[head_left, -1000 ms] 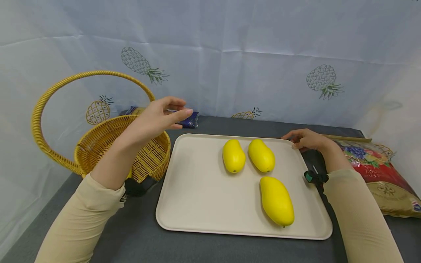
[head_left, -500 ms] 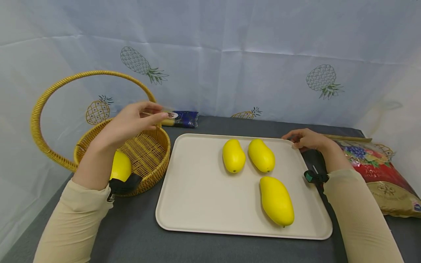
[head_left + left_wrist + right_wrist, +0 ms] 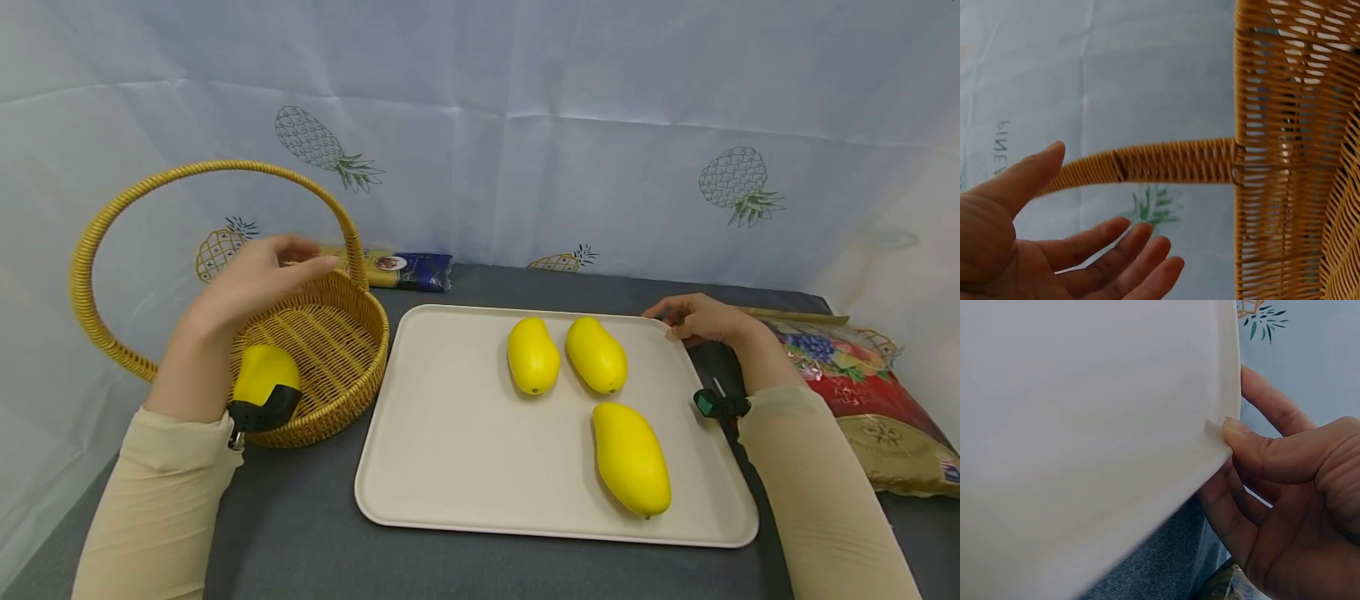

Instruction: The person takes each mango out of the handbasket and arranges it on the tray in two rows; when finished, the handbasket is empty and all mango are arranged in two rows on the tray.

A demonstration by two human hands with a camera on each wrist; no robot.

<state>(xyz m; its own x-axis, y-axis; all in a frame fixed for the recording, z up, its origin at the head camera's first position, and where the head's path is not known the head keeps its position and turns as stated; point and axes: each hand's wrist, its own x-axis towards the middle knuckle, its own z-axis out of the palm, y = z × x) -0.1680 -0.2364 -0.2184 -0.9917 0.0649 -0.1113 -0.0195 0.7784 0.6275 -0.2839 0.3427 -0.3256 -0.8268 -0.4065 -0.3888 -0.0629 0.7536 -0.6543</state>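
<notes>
My left hand [image 3: 255, 279] hovers over the yellow wicker basket [image 3: 360, 375], its fingers relaxed and holding nothing. In the left wrist view, thumb and fingers are spread apart beside the basket's handle [image 3: 1172, 164]. Inside the basket lies one yellow mango [image 3: 262, 367], partly covered by the wrist strap. With thumb on top and fingers at the edge and beneath, my right hand [image 3: 703, 321] pinches the far right corner of the beige tray [image 3: 457, 433]. Two mangoes lie side by side near the tray's back, the left mango [image 3: 533, 357] and right mango [image 3: 597, 356]; a larger mango [image 3: 632, 460] lies nearer me.
A red and gold fruit-printed bag [image 3: 862, 400] lies right of the tray. Behind the basket is a blue and yellow packet [image 3: 420, 272]. A pineapple-print curtain [image 3: 525, 142] hangs behind the grey tabletop [image 3: 480, 567].
My left hand has moved left, from beside the basket's right rim to over its inside, uncovering the mango in it and the packet behind. The right hand and tray have stayed still.
</notes>
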